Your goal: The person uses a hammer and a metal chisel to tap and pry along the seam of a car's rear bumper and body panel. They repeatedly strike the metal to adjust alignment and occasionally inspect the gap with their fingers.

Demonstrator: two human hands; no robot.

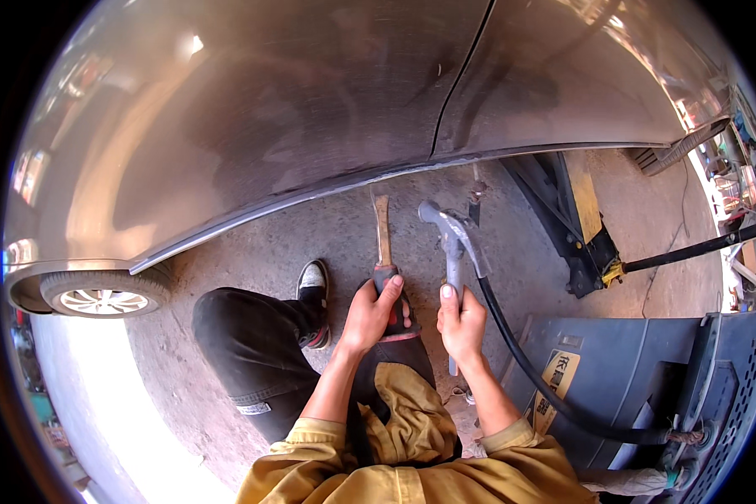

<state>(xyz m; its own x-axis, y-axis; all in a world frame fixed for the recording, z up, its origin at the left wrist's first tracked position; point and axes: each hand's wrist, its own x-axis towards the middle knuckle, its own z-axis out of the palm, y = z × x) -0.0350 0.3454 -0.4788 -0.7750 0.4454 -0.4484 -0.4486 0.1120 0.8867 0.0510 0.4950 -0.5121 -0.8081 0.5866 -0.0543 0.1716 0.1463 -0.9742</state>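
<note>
My left hand (370, 315) is closed on the red-and-black handle (385, 273) of a flat-bladed metal tool (383, 223), held upright below the car's grey-brown body panel (311, 101). My right hand (460, 323) grips a grey-handled hammer (451, 252), whose head points up toward the sill. Behind the hammer head, a curved grey piece joins a black hose (521, 353) running down to a blue-grey machine (622, 361) at my right. I cannot make out whether that piece touches the hammer. A small dark fitting (477, 193) shows just below the sill (328, 186).
A black-and-yellow floor jack (575, 223) with a long handle (689, 248) stands under the car at right. The wheel (101, 298) is at left. My bent leg (244, 353) and shoe (312, 281) are on the concrete floor (181, 361). Workshop clutter lines the far right.
</note>
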